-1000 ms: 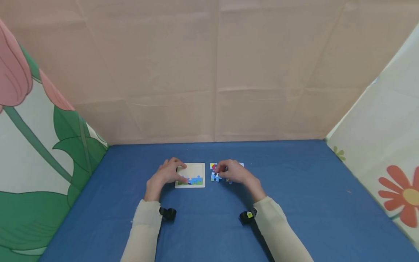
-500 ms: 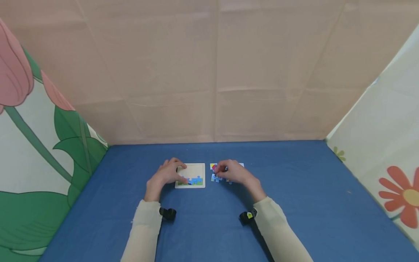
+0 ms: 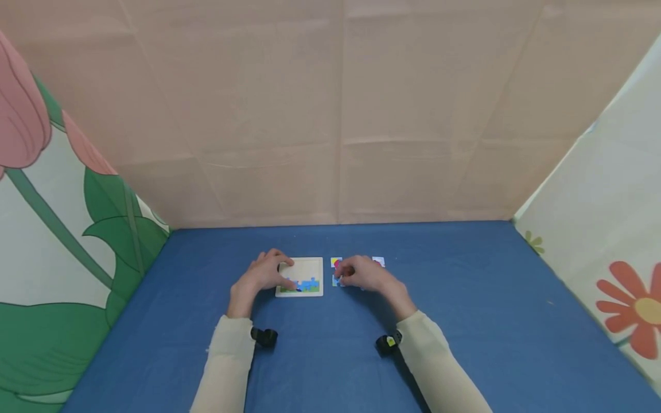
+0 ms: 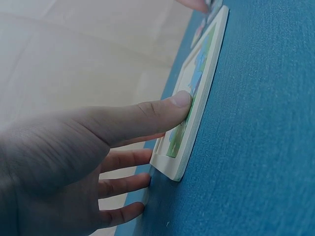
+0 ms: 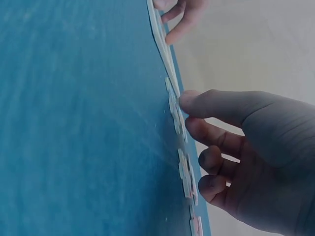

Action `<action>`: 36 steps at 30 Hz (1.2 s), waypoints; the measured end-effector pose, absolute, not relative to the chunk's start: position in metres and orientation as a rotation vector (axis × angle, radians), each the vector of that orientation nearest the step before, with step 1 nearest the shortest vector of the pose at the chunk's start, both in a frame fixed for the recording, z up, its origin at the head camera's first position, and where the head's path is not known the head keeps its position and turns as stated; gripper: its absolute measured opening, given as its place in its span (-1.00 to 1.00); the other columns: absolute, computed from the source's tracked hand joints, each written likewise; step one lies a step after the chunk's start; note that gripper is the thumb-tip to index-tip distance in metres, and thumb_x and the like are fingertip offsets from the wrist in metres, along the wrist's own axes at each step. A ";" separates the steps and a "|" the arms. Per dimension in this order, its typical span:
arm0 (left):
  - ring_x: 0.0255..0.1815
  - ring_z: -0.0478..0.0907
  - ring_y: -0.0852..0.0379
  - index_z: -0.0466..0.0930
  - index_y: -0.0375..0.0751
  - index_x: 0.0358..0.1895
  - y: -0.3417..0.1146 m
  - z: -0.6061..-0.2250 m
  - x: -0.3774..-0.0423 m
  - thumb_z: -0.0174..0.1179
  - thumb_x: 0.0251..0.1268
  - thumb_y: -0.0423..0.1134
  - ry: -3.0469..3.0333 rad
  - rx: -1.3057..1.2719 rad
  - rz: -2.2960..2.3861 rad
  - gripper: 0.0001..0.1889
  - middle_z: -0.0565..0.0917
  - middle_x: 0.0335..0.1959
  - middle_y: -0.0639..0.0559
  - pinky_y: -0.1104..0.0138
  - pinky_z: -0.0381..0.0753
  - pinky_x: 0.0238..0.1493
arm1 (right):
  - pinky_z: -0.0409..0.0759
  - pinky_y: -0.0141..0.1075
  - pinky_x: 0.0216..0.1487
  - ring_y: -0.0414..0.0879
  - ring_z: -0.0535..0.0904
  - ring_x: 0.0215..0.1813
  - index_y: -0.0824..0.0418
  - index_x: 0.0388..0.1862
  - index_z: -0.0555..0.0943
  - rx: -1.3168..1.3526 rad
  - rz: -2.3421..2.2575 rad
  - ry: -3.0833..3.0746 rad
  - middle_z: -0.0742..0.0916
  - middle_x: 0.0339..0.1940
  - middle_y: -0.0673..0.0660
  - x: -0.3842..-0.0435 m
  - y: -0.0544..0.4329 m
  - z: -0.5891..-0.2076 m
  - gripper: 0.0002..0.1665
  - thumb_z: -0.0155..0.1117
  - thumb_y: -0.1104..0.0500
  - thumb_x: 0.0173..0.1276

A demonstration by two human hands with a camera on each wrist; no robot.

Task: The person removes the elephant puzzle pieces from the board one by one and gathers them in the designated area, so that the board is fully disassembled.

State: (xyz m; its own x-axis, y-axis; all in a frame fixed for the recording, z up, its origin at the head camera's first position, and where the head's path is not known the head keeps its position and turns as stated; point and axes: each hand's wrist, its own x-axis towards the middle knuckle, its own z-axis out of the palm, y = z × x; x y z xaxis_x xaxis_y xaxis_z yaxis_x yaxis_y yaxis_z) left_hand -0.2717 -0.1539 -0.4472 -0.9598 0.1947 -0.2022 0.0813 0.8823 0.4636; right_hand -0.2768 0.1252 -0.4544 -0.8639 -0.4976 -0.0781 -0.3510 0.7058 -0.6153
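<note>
A pale puzzle tray (image 3: 300, 295) lies left of centre on the blue table, its lower part filled with joined blue and green pieces. My left hand (image 3: 263, 272) spans its left side. The thumb (image 4: 181, 100) presses on the pieces inside, while the other fingers stretch past the tray's edge. Right of the tray, my right hand (image 3: 365, 273) has its thumb and forefinger tips at a blue puzzle piece (image 3: 336, 281) and seems to pinch it. That piece is partly hidden by the fingers; the remaining fingers of this hand curl loosely.
More loose puzzle pieces lie by the right hand, among them a yellow and pink one (image 3: 335, 261) and a white-edged one (image 3: 379, 261). A beige backdrop (image 3: 335, 115) rises behind the blue table (image 3: 330, 367). Flower-patterned panels flank both sides.
My right hand has shifted slightly left and towards me, and the blue piece at its fingertips has turned and slid a little. The left hand and tray have stayed put.
</note>
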 end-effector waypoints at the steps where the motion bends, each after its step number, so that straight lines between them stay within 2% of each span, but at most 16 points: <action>1: 0.46 0.15 -0.21 0.57 0.07 0.27 -0.154 -0.447 -0.272 0.51 0.02 0.09 2.808 0.208 0.674 -0.32 0.32 0.43 -0.11 -0.22 0.09 0.46 | 0.48 -0.33 -0.36 -0.16 0.50 -0.38 0.07 -0.17 0.74 -0.688 -0.905 2.674 0.69 -0.38 -0.06 -0.277 0.124 -0.454 -0.87 0.37 0.23 0.32; 6: 0.46 0.15 -0.20 0.57 0.08 0.28 -0.153 -0.447 -0.272 0.50 0.02 0.09 2.805 0.203 0.672 -0.33 0.32 0.43 -0.10 -0.22 0.10 0.45 | 0.50 -0.33 -0.32 -0.16 0.52 -0.35 0.10 -0.11 0.73 -0.730 -0.949 2.670 0.69 -0.37 -0.04 -0.276 0.118 -0.451 -0.83 0.35 0.22 0.32; 12: 0.45 0.16 -0.20 0.57 0.08 0.27 -0.154 -0.447 -0.273 0.50 0.03 0.09 2.807 0.198 0.671 -0.33 0.32 0.42 -0.09 -0.22 0.13 0.44 | 0.47 -0.37 -0.36 -0.19 0.49 -0.39 0.13 -0.09 0.72 -0.804 -0.933 2.675 0.66 -0.40 -0.04 -0.276 0.107 -0.455 -0.81 0.38 0.22 0.32; 19: 0.45 0.17 -0.19 0.57 0.10 0.26 -0.154 -0.449 -0.274 0.49 0.04 0.11 2.801 0.208 0.658 -0.35 0.34 0.41 -0.08 -0.21 0.14 0.43 | 0.45 -0.36 -0.29 -0.20 0.48 -0.37 0.18 -0.03 0.68 -0.899 -0.908 2.618 0.64 -0.42 -0.03 -0.275 0.093 -0.454 -0.75 0.39 0.21 0.32; 36: 0.41 0.19 -0.17 0.56 0.07 0.27 -0.154 -0.446 -0.271 0.48 0.06 0.09 2.797 0.241 0.674 -0.35 0.35 0.39 -0.07 -0.20 0.16 0.42 | 0.46 -0.32 -0.36 -0.18 0.50 -0.44 0.15 0.00 0.68 -0.859 -0.844 2.567 0.65 -0.45 -0.02 -0.280 0.077 -0.452 -0.69 0.43 0.18 0.27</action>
